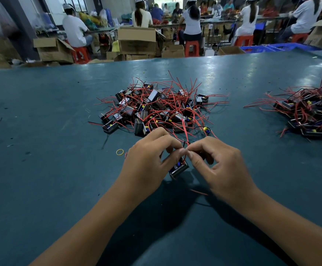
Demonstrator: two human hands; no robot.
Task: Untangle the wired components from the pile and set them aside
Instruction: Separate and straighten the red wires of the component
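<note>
A tangled pile (156,108) of small black box components with red wires lies in the middle of the teal table (50,131). Just in front of it, one black component (178,168) hangs between my hands, a little above the table. My left hand (148,162) pinches its wires from the left, fingers curled. My right hand (219,166) pinches the same red wires (185,135) with thumb and forefinger, fingertips nearly touching the left hand's. The wires run from the pinch up into the pile.
A second heap of wired components (309,112) sits at the table's right edge. A yellow rubber band (120,152) lies left of my left hand, and a loose red wire (199,192) under my right wrist. Seated workers, cardboard boxes (137,41) and red stools are beyond the table.
</note>
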